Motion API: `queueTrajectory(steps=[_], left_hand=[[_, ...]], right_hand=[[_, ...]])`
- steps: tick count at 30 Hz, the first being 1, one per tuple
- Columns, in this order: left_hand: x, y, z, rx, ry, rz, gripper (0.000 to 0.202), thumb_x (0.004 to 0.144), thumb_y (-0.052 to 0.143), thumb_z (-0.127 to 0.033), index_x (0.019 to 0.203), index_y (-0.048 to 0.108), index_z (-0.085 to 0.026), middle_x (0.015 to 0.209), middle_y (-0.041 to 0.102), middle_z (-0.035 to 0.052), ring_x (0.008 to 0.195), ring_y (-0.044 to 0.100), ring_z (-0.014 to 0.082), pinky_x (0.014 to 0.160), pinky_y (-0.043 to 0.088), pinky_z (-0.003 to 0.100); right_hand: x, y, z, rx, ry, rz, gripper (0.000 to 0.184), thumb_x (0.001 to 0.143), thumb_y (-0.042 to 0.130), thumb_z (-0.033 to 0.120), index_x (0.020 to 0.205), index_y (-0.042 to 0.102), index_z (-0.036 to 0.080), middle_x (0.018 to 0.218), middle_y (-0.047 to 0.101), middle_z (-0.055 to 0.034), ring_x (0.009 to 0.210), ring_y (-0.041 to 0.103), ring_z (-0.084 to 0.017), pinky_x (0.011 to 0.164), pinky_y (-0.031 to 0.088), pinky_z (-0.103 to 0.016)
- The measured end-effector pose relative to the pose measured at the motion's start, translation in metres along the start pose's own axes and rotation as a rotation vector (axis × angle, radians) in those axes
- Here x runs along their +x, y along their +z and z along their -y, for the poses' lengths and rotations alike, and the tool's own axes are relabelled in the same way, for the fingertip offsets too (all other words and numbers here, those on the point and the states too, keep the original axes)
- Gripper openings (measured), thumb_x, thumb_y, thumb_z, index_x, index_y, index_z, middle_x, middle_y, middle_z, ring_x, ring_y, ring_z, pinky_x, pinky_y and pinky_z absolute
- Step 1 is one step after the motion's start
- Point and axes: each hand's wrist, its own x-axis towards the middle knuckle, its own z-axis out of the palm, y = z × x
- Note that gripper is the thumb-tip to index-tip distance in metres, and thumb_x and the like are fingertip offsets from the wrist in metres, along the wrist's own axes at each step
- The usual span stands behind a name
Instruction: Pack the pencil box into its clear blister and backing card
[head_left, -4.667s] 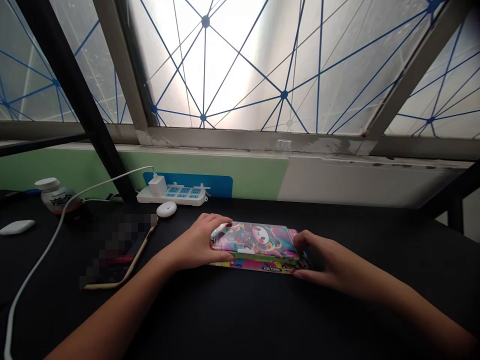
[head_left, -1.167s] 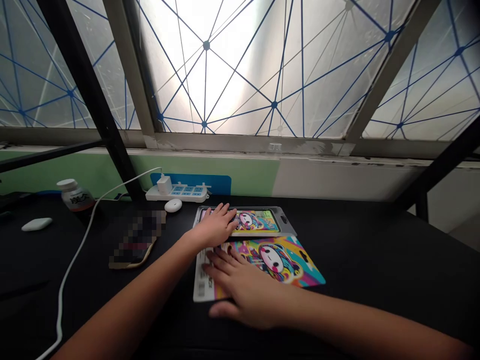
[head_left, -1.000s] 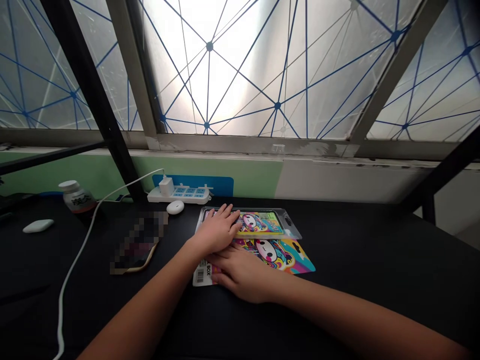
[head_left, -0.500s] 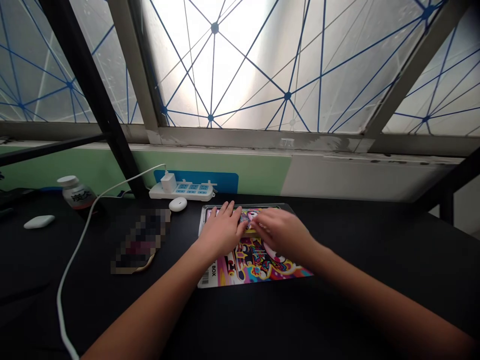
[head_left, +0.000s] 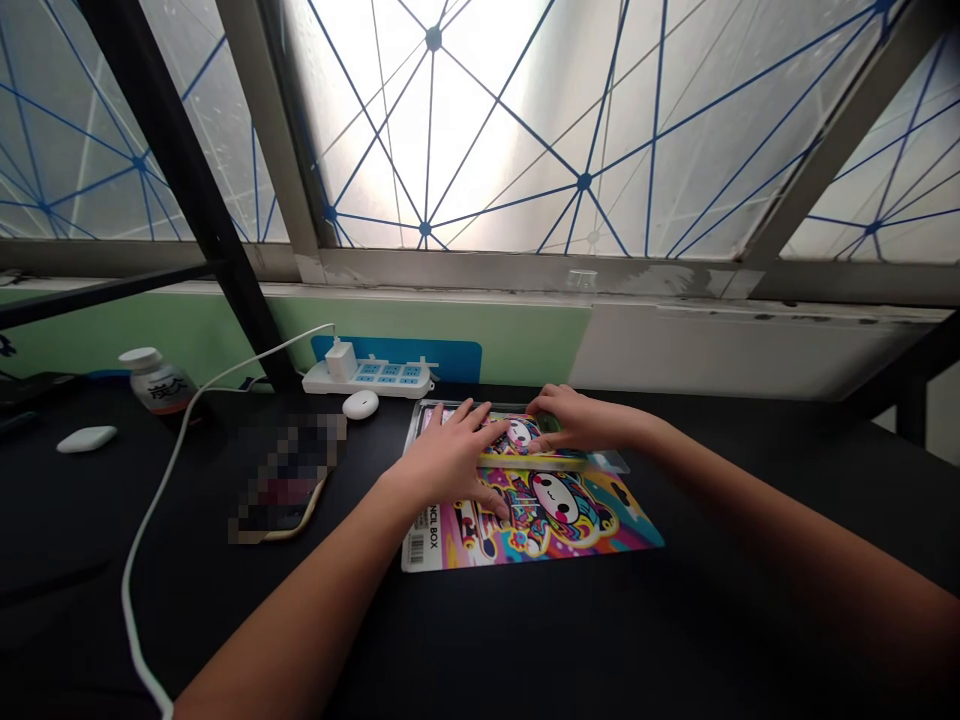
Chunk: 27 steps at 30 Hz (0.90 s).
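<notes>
A colourful backing card point(head_left: 592, 525), printed with a cartoon face and partly visible lettering ending in "BOX", lies flat on the black desk. Across its far half sits a pencil box point(head_left: 519, 434) with matching print; clear plastic shows at its right end. My left hand point(head_left: 450, 455) rests on the left part of the package, fingers spread. At the box's right end is my right hand point(head_left: 574, 418), its fingers curled over the far side and its thumb on the near side. My hands cover parts of the box and card.
A phone point(head_left: 319, 500) and a white round case point(head_left: 361, 405) lie left of the card. Behind them is a power strip point(head_left: 386, 376) with a charger and white cable point(head_left: 146, 530). A white-capped bottle point(head_left: 161, 385) and small white object point(head_left: 86, 439) are further left.
My right hand has moved right, away from my left hand, to the box's right end. My left hand's fingers have spread wider. More of the card's print now shows.
</notes>
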Motion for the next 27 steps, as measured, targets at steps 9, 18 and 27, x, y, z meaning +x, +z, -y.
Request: queueTrajectory(steps=[9,18,27], left_hand=[[0.0,-0.007,-0.004,0.029,0.071,-0.105,0.099,0.074,0.065,-0.079,0.153,0.035,-0.028,0.162,0.034,0.0134,0.148,0.028,0.0399,0.117,0.015,0.066],[-0.021,-0.038,0.01,0.116,-0.082,-0.363,0.054,0.092,0.065,-0.048,0.137,0.056,-0.019,0.13,0.068,0.0117,0.12,0.061,0.0296,0.105,0.042,0.045],[-0.085,-0.034,-0.041,0.318,0.261,-0.571,0.033,0.1,0.054,-0.019,0.132,0.058,-0.022,0.116,0.07,0.0087,0.108,0.064,0.0248,0.105,0.041,0.045]], right_hand=[[-0.006,0.005,0.011,-0.074,0.021,-0.208,0.05,0.07,0.077,0.062,0.096,0.063,0.022,0.102,0.063,-0.01,0.098,0.06,-0.032,0.083,0.048,-0.044],[-0.038,0.024,0.044,-0.14,-0.083,-0.495,0.022,0.088,0.067,0.026,0.108,0.058,0.02,0.114,0.068,-0.0129,0.108,0.06,-0.033,0.095,0.047,-0.048],[-0.129,0.027,0.071,-0.4,-0.367,-0.751,0.049,0.098,0.046,0.011,0.147,0.042,0.019,0.12,0.066,-0.0127,0.118,0.058,-0.029,0.103,0.049,-0.046]])
